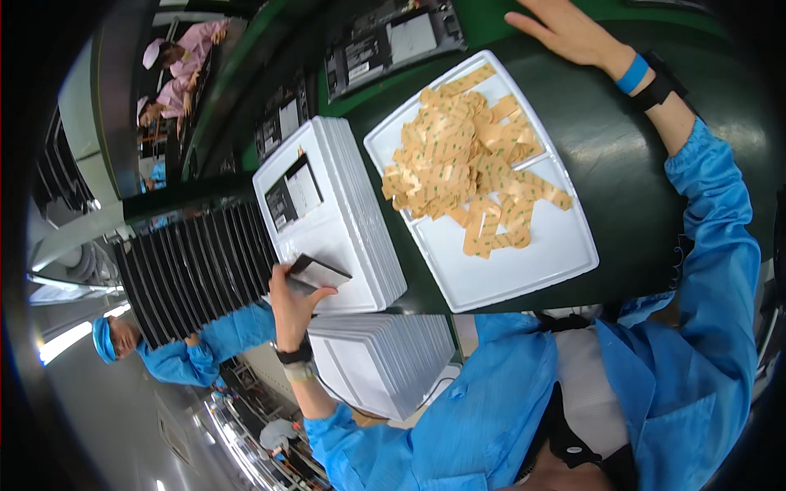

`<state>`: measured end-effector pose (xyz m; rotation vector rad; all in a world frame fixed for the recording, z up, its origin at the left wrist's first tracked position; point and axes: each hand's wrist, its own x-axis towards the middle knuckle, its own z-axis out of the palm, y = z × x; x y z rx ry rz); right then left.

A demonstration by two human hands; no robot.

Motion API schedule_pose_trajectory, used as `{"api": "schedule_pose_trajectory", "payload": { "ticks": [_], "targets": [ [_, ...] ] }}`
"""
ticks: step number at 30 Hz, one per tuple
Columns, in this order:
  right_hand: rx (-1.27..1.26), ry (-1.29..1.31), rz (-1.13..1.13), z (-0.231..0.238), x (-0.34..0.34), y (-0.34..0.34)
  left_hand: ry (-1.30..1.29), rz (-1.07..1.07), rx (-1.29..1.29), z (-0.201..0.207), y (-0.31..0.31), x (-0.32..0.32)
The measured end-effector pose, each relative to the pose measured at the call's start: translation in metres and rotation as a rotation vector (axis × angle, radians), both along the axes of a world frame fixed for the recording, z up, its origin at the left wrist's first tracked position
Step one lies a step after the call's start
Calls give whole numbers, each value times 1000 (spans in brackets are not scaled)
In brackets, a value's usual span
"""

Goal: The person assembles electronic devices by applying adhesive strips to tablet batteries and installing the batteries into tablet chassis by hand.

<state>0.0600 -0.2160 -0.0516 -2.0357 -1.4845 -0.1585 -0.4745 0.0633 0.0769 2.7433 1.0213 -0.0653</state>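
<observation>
My left hand (293,307) grips a thin dark rectangular piece (318,273) between thumb and fingers, over the near end of a white plastic tray (307,233). That tray tops a stack of similar trays. Farther along it lies a flat black-and-white part (295,193). My right hand (569,31) is open, its fingers stretched out over the green work surface, holding nothing. Between the hands, a second white tray (524,278) carries a heap of tan adhesive pieces (446,155) with small green marks.
Black device housings (395,45) with a pale panel line the far side. A tall row of black trays (196,266) stands at the left, and more white trays (381,360) stand below the stack. A co-worker in blue (184,356) and others in pink (188,61) are farther off.
</observation>
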Motion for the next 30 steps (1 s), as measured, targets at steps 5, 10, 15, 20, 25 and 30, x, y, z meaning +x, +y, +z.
{"api": "schedule_pose_trajectory", "payload": {
  "ticks": [5,10,15,20,25,30],
  "targets": [
    [134,-151,-18,-1,7,9,-586,76,-40,17,-41,1],
    [327,89,125,40,-21,15,-953,-176,-272,49,-103,108],
    [448,716,481,147,-110,1,-981,-338,-385,64,-120,196],
    [730,1056,512,172,-119,4,-1128,-386,-674,57,-112,267],
    [835,1000,326,172,-94,-4,-1165,-428,-822,49,-112,311],
    [921,1042,237,160,-73,3,-1131,-445,-1025,30,-103,351]
  ]
}}
